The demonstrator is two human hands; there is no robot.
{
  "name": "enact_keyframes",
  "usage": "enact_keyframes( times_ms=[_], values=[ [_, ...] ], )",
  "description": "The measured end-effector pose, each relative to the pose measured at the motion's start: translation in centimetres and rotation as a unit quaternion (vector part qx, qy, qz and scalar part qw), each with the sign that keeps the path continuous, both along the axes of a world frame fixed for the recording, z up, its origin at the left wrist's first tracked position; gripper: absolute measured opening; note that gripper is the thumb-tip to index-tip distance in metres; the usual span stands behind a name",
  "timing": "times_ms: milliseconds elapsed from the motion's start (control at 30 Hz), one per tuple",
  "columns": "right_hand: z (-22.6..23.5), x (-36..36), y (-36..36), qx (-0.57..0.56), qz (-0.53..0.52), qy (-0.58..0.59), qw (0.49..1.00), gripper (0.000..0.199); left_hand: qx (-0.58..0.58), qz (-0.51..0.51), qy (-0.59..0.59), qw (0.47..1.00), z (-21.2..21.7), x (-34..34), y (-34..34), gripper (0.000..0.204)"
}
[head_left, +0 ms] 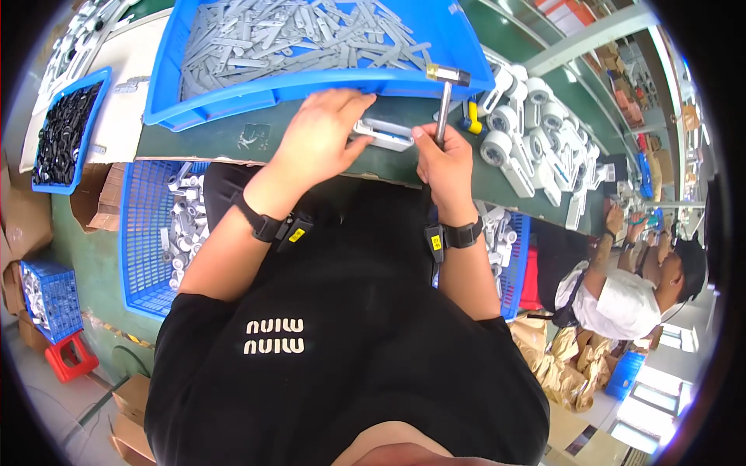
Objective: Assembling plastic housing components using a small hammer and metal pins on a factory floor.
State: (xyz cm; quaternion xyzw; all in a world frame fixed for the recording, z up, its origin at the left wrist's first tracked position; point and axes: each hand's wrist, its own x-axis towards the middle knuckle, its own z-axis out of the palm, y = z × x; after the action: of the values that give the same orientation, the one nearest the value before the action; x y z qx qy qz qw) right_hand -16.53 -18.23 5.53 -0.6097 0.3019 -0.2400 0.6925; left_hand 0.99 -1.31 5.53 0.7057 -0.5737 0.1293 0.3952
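Note:
Over the green bench, my left hand [322,133] is closed on the left end of a white, elongated plastic housing [388,140]. A long hollow shows along the housing's top. My right hand [447,167] grips a small hammer [445,109], its head upward with a brass-coloured end and a black end. The right thumb and fingertip are at the housing's right end; whether they pinch it too, I cannot tell. Just beyond both hands stands a large blue bin [272,97] holding many flat grey strips [303,39].
White round-ended parts [536,128] are heaped on the bench at right, beside a yellow-and-black tool [472,116]. A blue tray [99,101] of black pieces lies at left. Blue baskets [144,256] of white parts flank me below the bench. Another person [622,295] works at far right.

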Motion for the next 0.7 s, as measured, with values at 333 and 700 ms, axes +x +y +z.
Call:
enact_keyframes(
  times_ms=[333,700],
  values=[
    [0.6,0.6,-0.4,0.035,0.025,0.041,0.998,0.015,0.005,0.010,0.139,0.990,-1.0,-0.9,0.2,0.040],
    [0.4,0.9,-0.2,-0.012,0.004,0.056,0.998,0.015,-0.066,-0.028,0.082,0.994,-2.3,-0.2,-0.1,0.020]
  ],
)
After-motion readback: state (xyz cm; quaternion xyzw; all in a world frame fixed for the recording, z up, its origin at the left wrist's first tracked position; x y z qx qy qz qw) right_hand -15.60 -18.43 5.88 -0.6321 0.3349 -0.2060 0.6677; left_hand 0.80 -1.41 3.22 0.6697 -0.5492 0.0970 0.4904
